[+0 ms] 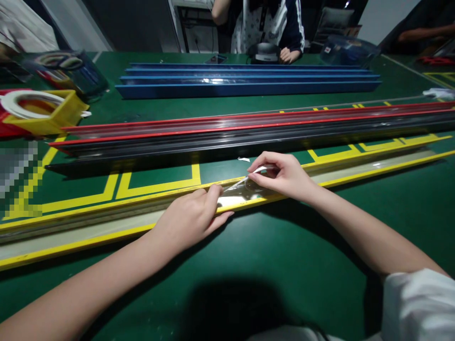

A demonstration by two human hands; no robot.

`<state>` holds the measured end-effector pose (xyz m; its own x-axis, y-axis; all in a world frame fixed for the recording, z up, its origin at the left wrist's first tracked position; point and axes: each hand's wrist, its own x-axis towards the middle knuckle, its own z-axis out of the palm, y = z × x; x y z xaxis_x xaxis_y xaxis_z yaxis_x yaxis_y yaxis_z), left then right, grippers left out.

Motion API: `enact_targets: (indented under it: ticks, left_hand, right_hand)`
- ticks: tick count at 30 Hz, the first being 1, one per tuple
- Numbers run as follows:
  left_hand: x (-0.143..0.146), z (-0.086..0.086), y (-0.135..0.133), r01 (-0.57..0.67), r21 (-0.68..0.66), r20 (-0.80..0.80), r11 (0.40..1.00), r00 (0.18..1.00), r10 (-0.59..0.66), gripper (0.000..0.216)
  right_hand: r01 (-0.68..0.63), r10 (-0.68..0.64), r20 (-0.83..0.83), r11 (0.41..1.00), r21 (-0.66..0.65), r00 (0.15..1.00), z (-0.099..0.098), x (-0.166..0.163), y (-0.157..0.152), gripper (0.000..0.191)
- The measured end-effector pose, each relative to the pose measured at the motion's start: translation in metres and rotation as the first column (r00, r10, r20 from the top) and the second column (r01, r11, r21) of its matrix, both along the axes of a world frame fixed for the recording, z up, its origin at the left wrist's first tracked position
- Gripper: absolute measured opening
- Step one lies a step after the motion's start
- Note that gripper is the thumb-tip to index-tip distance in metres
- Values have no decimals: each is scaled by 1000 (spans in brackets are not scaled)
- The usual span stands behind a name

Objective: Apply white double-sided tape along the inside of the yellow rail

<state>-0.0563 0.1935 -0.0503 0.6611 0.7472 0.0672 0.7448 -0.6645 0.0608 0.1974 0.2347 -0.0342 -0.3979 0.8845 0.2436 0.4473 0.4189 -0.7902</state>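
A long clear channel with yellow edges (106, 239) lies across the green table in front of me. My left hand (188, 218) grips it near its middle, the thumb reaching along its near underside and the curled fingers over the inside. Just to the right, my right hand (286, 176) pinches a thin white strip (237, 183) between thumb and fingertips. The strip slants down to the left, toward the left hand's fingers. Whether its lower end is stuck to the channel I cannot tell. A small white scrap (243, 159) lies on the table beyond the channel.
Behind lie a black channel (170, 150), a red-edged channel (213, 124) and several blue channels (249, 90). A yellow bin (53, 124) with tape rolls (31, 102) stands at the left. Yellow tape lines (159, 188) mark the green table. Another person's hand (289, 55) rests at the far edge.
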Motion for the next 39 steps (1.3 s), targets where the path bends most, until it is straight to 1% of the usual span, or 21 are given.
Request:
enact_targets:
  ticks: [5,10,18,23,28,31,39]
  left_hand:
    - [1,-1,-1,-9,1,7,1000,1000,9,40]
    - [1,0,-2,-31,13,-8,999,999,31,43]
    - [-1,-6,-5,-16,179,-49,984,998,25,51]
    - [1,-6,-5,-31,219,-44,975,998,41,56]
    - [3,-4,-4,-13,260,-36,965,999,23,52]
    - [2,-4,-5,-12,259,-47,966,999,25,54]
    - [1,-4,-4,-23,176,-58,984,998,34,58]
  right_hand:
    - [-34,31,25,991,128,999,2,0,-1,17]
    - [-69,64,40,988,142,997,2,0,-1,14]
    - [-83,73,70,984,158,995,2,0,-2,13]
    - [-91,79,75,982,164,994,2,1,-2,13]
    - [-93,81,80,983,160,994,3,0,-2,14]
    - [-91,78,86,982,164,993,2,0,-2,14]
    - [-98,83,99,982,162,992,4,0,-2,13]
